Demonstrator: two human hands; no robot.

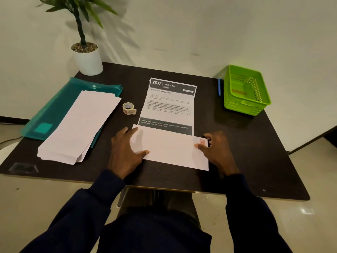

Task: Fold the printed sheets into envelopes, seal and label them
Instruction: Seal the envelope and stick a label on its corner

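Since the envelope point(169, 148) lies at the near middle of the table point(246, 143) with its long axis running left to right, each hand has one end. Its far edge overlaps the near end of the printed sheet point(169, 105), which stretches away from the person. The left hand point(125, 150) presses the left end with flat, spread fingers. The right hand point(217, 150) seems to pinch the right end, thumb on top beside a red sticker point(202, 142), so it is the nearer one for labelling. Further left sit the sticker roll point(129, 108) and the stack of blank envelopes point(78, 128).
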